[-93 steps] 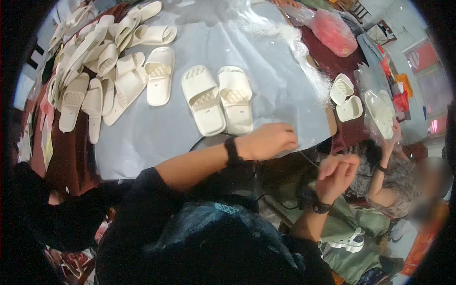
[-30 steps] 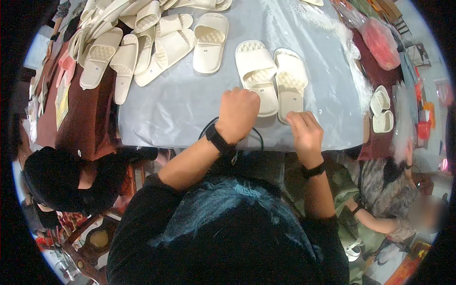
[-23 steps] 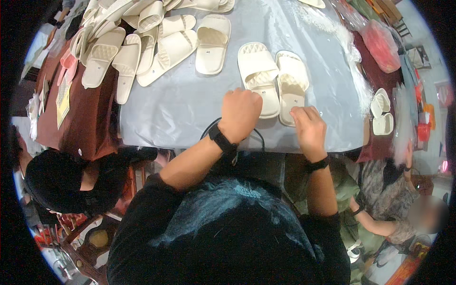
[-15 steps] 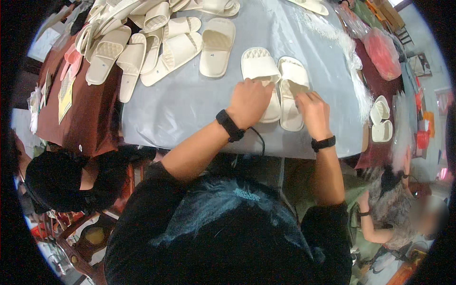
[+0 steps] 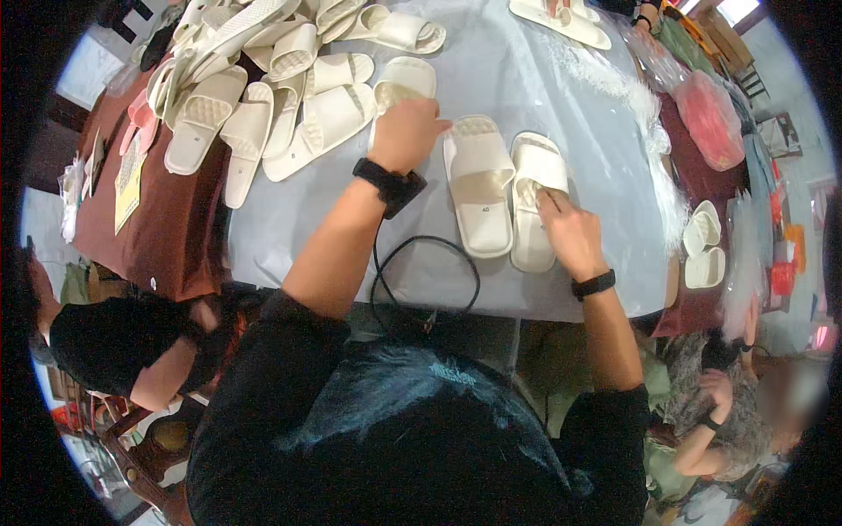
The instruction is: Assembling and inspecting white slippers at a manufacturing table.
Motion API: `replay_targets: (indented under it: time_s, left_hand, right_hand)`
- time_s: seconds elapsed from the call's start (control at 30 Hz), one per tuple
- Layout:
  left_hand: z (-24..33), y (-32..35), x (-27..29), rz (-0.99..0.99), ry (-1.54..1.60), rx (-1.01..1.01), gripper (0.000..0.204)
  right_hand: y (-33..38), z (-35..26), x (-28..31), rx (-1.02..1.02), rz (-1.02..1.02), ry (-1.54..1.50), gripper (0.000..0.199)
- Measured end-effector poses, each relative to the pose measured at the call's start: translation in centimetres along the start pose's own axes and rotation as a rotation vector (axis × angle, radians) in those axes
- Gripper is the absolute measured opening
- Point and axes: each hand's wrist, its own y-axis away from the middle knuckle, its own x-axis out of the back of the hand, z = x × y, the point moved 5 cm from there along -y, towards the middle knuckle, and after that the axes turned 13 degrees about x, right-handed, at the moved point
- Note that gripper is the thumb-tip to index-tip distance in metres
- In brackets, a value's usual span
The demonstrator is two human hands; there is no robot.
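Two cream slippers (image 5: 480, 191) look light and soft, probably best gripped by the strap (image 5: 485, 165); right hand (image 5: 574, 238) at one, left hand (image 5: 407, 136) over another slipper (image 5: 410, 77), both grasps unclear.

At 12 o'clock, the left hand (image 5: 405, 136) covers the heel end of the far slipper (image 5: 408, 74); its grip is unclear. The right hand (image 5: 574, 237) hides part of the near slipper (image 5: 538, 162). The top edge crops the slipper pile (image 5: 232, 39) at 11 o'clock. A co-worker's head (image 5: 794, 390) at 4 o'clock is blurred.
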Motion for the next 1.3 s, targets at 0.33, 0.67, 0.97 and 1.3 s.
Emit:
replay_targets:
  time_s: [0.33, 0.67, 0.97, 1.3]
  left_hand:
    - [0.3, -3.3, -4.0, -0.126, -0.114, 0.209, 0.038]
    - [-0.5, -3.0, -5.6, -0.109, 0.142, 0.288, 0.022]
    - [-1.4, -1.7, -4.4, 0.015, 0.254, 0.33, 0.02]
    - [4.8, -4.0, -4.2, -0.401, 0.525, -0.009, 0.018]
  right_hand:
    - [-0.8, 6.9, 3.4, -0.362, 0.309, -0.273, 0.011]
    - [-3.2, 13.2, -3.9, -0.676, -0.2, -0.704, 0.023]
    - [-1.6, -0.7, 3.9, 0.12, -0.006, -0.529, 0.02]
    - [-0.7, -0.7, 0.8, 0.24, 0.099, -0.026, 0.013]
